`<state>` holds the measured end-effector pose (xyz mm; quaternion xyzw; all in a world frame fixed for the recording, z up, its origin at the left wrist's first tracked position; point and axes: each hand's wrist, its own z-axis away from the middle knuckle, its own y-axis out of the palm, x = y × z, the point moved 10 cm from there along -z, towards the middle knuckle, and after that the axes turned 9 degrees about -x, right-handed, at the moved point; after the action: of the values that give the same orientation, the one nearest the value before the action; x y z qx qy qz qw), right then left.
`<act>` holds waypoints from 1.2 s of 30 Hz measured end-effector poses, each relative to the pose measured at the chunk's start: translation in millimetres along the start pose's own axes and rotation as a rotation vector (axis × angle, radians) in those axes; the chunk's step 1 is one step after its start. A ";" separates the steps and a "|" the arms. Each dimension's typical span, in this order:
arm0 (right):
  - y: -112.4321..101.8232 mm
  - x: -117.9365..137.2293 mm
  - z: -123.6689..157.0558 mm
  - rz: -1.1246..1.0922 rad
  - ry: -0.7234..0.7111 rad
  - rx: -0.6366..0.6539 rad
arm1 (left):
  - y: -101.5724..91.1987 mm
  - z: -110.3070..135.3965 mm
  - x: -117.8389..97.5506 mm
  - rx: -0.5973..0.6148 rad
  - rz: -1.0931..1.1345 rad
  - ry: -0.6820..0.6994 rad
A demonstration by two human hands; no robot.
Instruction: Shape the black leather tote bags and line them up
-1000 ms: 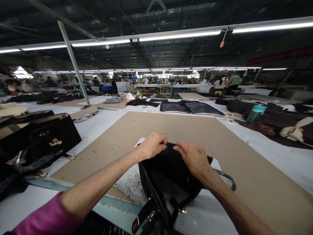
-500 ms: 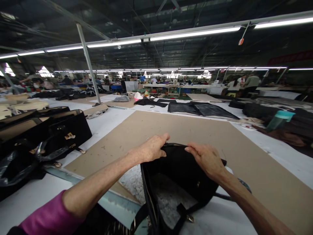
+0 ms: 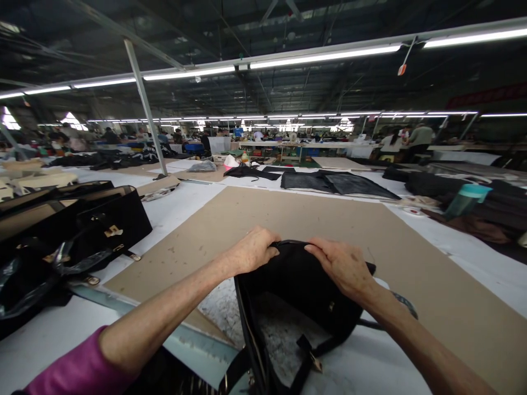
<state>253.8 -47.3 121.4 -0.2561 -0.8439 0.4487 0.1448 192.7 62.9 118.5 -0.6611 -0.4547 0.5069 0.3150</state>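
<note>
A black handbag [image 3: 304, 285] stands at the front of the table, with straps and gold-coloured metal fittings hanging toward me. My left hand [image 3: 256, 251] pinches the far top edge near its left corner, thumb and fingers closed on it. Farther right along that same edge, my right hand [image 3: 340, 266] grips the bag with the thumb on the near side; its other fingers are partly hidden behind the material. Between the two hands runs a short stretch of the dark rim. The bag's lower part is cut off by the bottom of the view.
Several finished-looking black handbags [image 3: 115, 219] stand at the left. A large brown board [image 3: 263, 211] covers the middle of the white table. Black fabric pieces [image 3: 337, 184] lie beyond it. A bottle with a turquoise lid [image 3: 467, 200] stands at the right. People work in the background.
My left hand has closed its fingers onto the bag's rim, where its index finger was raised before. My right hand has shifted slightly left along the edge.
</note>
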 end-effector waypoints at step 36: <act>-41.3 30.8 20.2 0.443 -0.117 0.076 | -6.2 -22.4 -55.7 0.085 0.413 0.048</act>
<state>206.3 -63.1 144.9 -0.4030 -0.7565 0.5150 0.0030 208.4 15.0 151.7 -0.7384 -0.2802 0.5633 0.2429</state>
